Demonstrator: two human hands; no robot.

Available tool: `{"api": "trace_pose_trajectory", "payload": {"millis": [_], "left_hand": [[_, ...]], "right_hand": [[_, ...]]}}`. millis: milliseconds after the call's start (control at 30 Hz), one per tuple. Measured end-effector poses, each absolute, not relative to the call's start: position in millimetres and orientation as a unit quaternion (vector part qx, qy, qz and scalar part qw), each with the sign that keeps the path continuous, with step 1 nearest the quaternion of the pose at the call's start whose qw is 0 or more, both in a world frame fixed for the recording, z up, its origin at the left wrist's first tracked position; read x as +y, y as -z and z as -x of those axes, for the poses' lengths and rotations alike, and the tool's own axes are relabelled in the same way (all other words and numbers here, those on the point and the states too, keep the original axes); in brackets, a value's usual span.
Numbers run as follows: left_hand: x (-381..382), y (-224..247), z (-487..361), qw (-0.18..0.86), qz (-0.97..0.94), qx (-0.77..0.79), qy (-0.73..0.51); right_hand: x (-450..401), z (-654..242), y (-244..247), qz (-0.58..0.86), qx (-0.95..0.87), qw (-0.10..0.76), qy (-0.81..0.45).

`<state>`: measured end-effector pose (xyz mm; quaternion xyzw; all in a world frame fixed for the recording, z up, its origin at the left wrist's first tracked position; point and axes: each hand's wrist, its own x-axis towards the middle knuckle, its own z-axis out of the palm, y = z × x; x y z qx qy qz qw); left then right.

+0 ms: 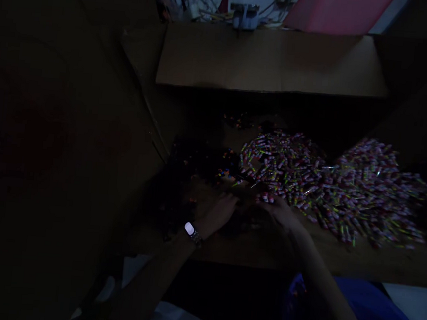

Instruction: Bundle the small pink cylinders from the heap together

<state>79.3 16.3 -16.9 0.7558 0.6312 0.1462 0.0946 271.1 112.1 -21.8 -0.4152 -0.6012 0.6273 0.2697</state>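
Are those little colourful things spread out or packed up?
Spread out: the small colourful pieces lie in a wide, messy heap across the table, mostly right of the right hand.

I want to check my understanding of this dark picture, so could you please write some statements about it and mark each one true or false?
1. A watch is on the wrist of the left hand. True.
2. Red-and-white pieces are at the fingers of the right hand. True.
3. The two hands are clasped together. False: a gap shows between them.
4. The cardboard is farther from the person than the pile. True.
5. The pile lies mostly to the left of both hands. False: it lies mostly to the right.
6. The watch face is black. False: it shines pale and bright.
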Motion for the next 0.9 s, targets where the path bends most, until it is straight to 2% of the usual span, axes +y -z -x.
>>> {"api": "trace_pose_trajectory", "payload": {"millis": [267,467,700,900], "left_hand": [[19,29,-82,0.105,-0.75,0.621,-0.201],[15,22,-86,0.097,-0.748,0.624,-0.204],[13,18,-86,0.077,-0.763,0.62,-0.168],[10,18,-91,0.077,-0.772,0.615,-0.141]], "right_hand": [[111,-264,22,0.343,-0.594,0.221,-0.693],[109,-267,26,0.332,-0.589,0.224,-0.701],[106,-265,23,0.367,-0.582,0.215,-0.693],[115,-265,19,0.317,-0.636,0.178,-0.681]]}}
